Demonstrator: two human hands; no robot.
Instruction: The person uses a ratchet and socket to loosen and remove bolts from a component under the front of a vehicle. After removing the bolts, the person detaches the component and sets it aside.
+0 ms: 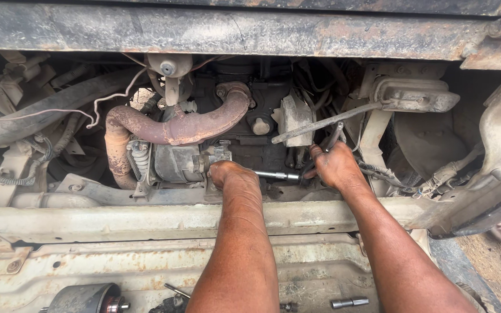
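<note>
**Under the raised cab, both hands on a socket extension at the starter**

Down among the engine parts, just below the rusty exhaust pipe (175, 128), the person's left hand (230, 174) is closed around the near end of a chrome extension bar (276, 175), right where it meets the mounting end of the grey starter motor (178, 162). The right hand (334, 165) is curled shut around the other end of the bar, at about three o'clock from the left hand, with dark hoses and a second tool handle poking up past its fingers; what exactly sits in that fist I cannot tell.

The bar lies almost level, its long axis running from nine o'clock to three o'clock, the working end pointing toward the starter at nine o'clock and the drive end toward the right hand. Only the short middle stretch shows between the two fists.

To my eye, doing this well means keeping that bar dead in line with the fastener: the left hand should press the socket square onto the bolt head while the right does the turning, so nothing cams off in the cramped gap. The hoses near the right knuckles look easy to snag.

On the rusty panel (146, 261) below, at six o'clock, a loose socket (349, 302) and a cylindrical part (85, 298) lie near the forearms.
</note>
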